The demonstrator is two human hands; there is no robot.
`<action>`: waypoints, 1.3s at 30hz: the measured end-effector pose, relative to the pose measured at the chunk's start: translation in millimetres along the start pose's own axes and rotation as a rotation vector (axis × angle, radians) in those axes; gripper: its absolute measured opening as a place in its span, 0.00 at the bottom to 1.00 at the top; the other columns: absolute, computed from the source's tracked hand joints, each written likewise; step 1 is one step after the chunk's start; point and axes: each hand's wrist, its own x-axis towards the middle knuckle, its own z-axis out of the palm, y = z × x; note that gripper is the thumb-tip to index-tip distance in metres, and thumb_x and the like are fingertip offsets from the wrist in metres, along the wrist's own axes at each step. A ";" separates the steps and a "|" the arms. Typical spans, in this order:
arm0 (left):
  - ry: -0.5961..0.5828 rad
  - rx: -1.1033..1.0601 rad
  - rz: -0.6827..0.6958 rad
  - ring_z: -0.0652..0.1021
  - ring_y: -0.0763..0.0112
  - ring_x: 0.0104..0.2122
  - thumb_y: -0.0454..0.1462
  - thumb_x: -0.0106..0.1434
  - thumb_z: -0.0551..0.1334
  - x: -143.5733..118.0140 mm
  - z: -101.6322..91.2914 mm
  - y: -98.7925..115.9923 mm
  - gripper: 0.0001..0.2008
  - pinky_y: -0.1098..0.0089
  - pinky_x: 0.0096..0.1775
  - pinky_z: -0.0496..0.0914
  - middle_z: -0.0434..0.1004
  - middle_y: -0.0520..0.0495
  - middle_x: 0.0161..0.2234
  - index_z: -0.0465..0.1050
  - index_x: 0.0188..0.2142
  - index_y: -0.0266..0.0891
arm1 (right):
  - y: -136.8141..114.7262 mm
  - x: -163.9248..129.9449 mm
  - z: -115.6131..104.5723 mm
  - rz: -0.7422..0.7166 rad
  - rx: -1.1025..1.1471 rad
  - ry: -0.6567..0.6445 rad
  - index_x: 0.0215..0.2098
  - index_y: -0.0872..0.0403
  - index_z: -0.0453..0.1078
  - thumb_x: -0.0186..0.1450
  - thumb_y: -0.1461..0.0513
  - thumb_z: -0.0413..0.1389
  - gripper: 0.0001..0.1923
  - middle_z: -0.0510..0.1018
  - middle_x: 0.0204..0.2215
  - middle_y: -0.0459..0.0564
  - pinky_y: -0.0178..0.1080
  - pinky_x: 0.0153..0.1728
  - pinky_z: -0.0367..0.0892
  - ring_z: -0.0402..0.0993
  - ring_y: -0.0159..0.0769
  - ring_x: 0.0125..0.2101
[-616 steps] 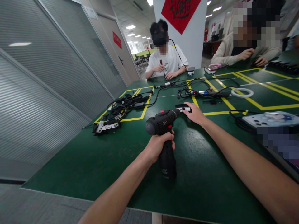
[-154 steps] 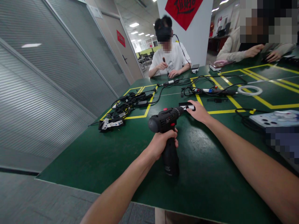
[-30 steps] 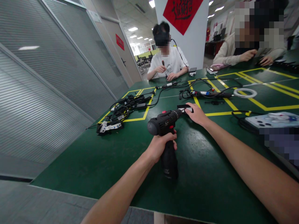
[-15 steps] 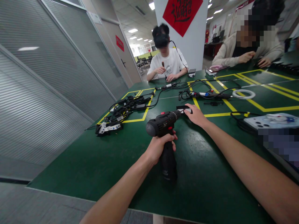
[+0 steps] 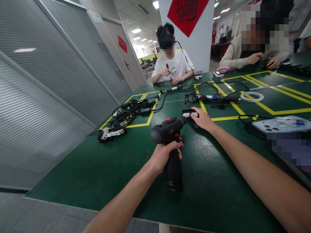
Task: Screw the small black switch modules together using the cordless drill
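Observation:
A black cordless drill (image 5: 167, 131) stands tilted over the green table, its handle wrapped by my left hand (image 5: 165, 153). The drill's front end points away from me, toward a small black and white block-like part (image 5: 187, 112). My right hand (image 5: 200, 118) has its thumb and fingers closed on the right end of that part, by the table surface. Whether the tip of the drill touches the part I cannot tell, as the chuck covers the spot.
Bundled black cables (image 5: 131, 113) and a black-and-white bracket (image 5: 111, 133) lie at left. Beyond my right hand are a cabled tool (image 5: 211, 97) and a white ring (image 5: 252, 96). A phone (image 5: 279, 124) lies at right. Two people sit across the green table (image 5: 97, 174).
The whole view has shifted slightly. Both hands keep their grips, and the drill stays pointed at the small part with no clear movement.

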 end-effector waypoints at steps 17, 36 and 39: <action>-0.024 0.029 -0.037 0.73 0.76 0.20 0.37 0.53 0.63 -1.5 -0.4 -1.0 0.14 0.71 0.26 0.66 0.75 0.47 0.32 0.71 0.40 0.33 | -1.2 0.1 -1.3 0.007 0.021 0.001 0.57 0.51 0.68 0.65 0.54 0.53 0.24 0.72 0.50 0.56 0.47 0.54 0.65 0.71 0.46 0.50; 0.003 0.018 -0.003 0.73 0.76 0.20 0.37 0.55 0.62 -0.4 -1.7 -1.6 0.13 0.72 0.25 0.66 0.73 0.48 0.33 0.70 0.40 0.33 | -2.2 -0.7 -2.0 0.011 0.025 0.002 0.57 0.51 0.68 0.65 0.54 0.53 0.23 0.72 0.51 0.55 0.48 0.53 0.65 0.71 0.46 0.50; -0.004 0.021 -0.003 0.73 0.76 0.20 0.37 0.55 0.62 0.0 -2.1 -1.5 0.13 0.71 0.26 0.66 0.73 0.48 0.33 0.70 0.39 0.33 | -2.0 -0.9 -2.1 0.012 0.024 -0.001 0.57 0.50 0.68 0.65 0.54 0.53 0.23 0.72 0.51 0.55 0.47 0.53 0.65 0.71 0.45 0.50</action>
